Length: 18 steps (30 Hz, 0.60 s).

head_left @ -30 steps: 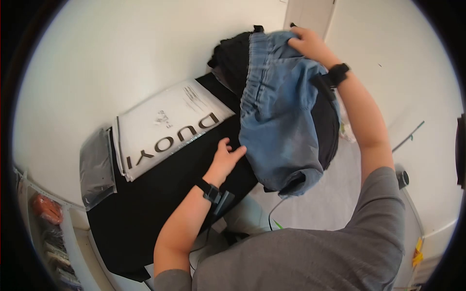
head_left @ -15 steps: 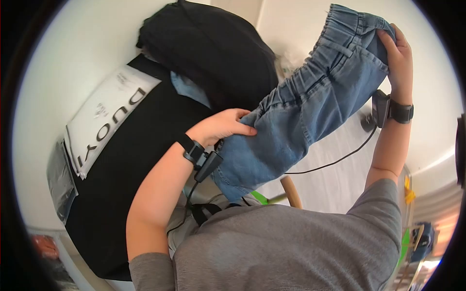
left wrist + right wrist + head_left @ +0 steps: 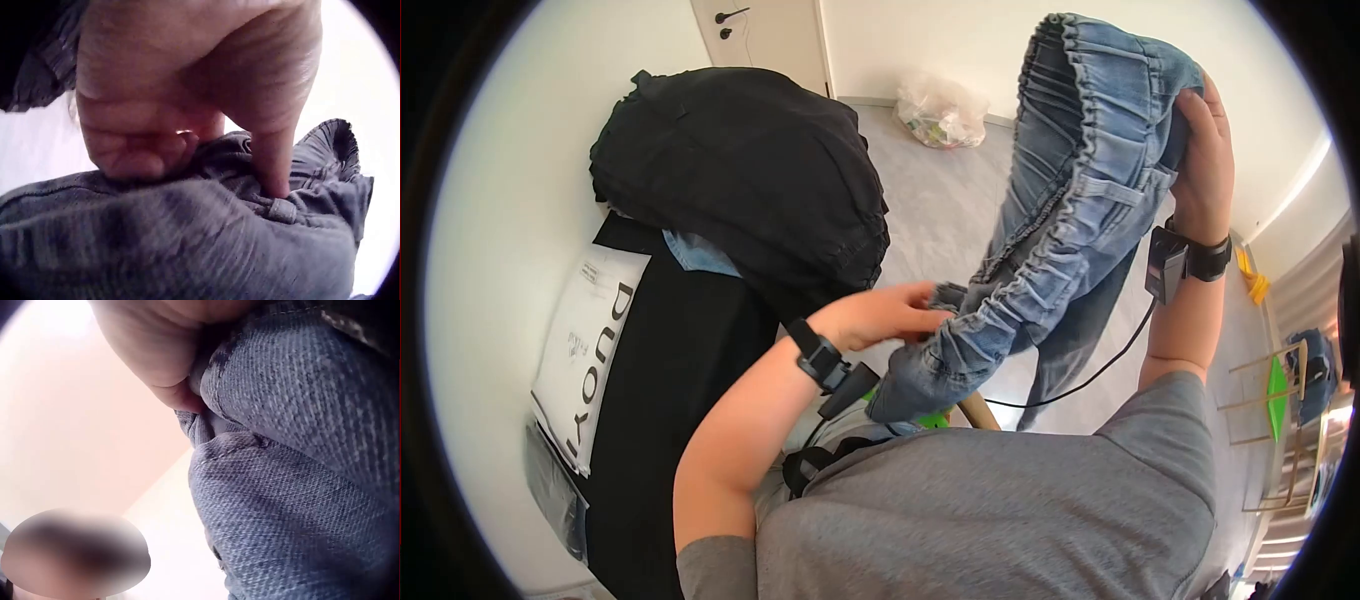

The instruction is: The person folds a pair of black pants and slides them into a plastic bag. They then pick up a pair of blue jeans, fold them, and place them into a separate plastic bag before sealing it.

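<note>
Where the left hand (image 3: 878, 315) is: low and close to the body, fingers curled and clamped on the gathered waistband of the jeans (image 3: 1080, 190); in the wrist view one finger (image 3: 272, 169) is seen pressed down by a belt loop.
Jeans: held up in the air between both hands, clear of the table, waistband stretched from lower left to upper right, legs hanging down towards the floor.
Right hand (image 3: 1205, 160): raised high on the right, and the other end of the waistband is gripped tight, denim (image 3: 300, 487) bunched against the palm.
Table cover (image 3: 670, 400): black, spread out to the left.
White package (image 3: 590, 350): laid flat on the cover's left edge, "DUOYI" printed on it.
Black clothes pile (image 3: 750, 170): heaped at the far end of the table, a blue scrap (image 3: 700, 255) tucked beneath it.
Plastic bag (image 3: 940, 112): set on the grey floor, by the far wall.
Door (image 3: 760, 35): seen behind the pile.
</note>
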Each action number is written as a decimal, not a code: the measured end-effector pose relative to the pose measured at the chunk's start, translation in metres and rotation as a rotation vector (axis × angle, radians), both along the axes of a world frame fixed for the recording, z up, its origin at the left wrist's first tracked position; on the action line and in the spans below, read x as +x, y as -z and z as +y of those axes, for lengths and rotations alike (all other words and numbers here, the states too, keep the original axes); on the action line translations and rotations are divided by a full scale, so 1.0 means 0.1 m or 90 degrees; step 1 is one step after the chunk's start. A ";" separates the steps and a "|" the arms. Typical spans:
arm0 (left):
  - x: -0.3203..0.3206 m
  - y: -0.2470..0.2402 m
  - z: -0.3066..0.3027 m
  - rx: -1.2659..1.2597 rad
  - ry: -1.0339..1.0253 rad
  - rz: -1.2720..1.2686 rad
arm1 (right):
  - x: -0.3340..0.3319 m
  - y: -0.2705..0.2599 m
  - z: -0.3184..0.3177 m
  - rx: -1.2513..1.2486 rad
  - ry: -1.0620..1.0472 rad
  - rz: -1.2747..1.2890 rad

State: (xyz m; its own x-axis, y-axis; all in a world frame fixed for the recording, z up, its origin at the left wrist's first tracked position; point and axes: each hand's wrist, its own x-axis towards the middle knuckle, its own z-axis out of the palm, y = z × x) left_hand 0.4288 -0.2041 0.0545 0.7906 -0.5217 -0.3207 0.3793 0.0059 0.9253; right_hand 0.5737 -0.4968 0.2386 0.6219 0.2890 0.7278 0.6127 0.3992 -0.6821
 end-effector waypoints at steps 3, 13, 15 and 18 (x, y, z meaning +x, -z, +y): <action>-0.02 -0.23 0.28 0.064 -0.144 -0.169 | -0.05 0.06 0.00 0.008 0.029 0.005; 0.03 -0.88 0.97 0.060 -0.606 -0.490 | 0.14 0.54 -0.12 -0.138 0.119 0.122; 0.04 -0.97 0.96 0.091 -0.592 -0.495 | 0.15 0.65 -0.07 -0.144 0.124 0.213; 0.01 -1.03 0.95 0.170 -0.535 -0.500 | 0.30 0.83 -0.20 -0.175 0.069 0.289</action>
